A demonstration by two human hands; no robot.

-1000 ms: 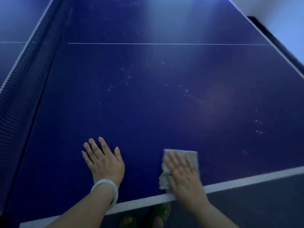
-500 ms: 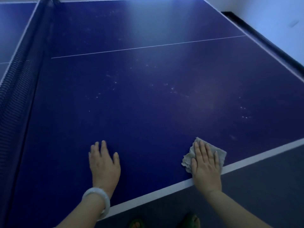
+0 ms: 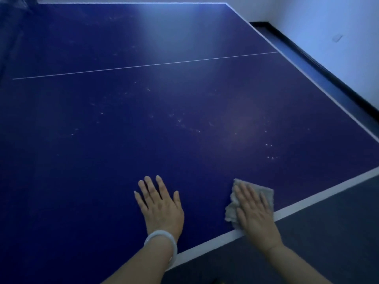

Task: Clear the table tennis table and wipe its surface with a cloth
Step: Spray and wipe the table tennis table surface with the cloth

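Both hands are lying flat at the near edge of the table tennis table (image 3: 184, 119): the right hand (image 3: 256, 214), fingers straight and together, is pressing a small grey cloth (image 3: 264, 191) onto the blue top just inside the white border line (image 3: 215, 241), while the left hand (image 3: 162, 206), fingers spread and holding nothing, is bracing on the bare surface to the cloth's left. The cloth is looking thin, soft and light, bunching into wrinkles at its left side, so it is likely sliding best under a flat palm rather than in a pinch; gripping a crumpled corner would lift it easily. Pale specks and smears (image 3: 178, 120) are dotting the middle of the playing surface beyond the hands, suggesting much wiping is left. A thin white centre line (image 3: 143, 66) is running across the far half. A pale bangle (image 3: 161, 240) is circling the left wrist. Dark flooring and a dark baseboard (image 3: 307, 56) are bordering a white wall at right. No brand, label or readable writing is showing anywhere.
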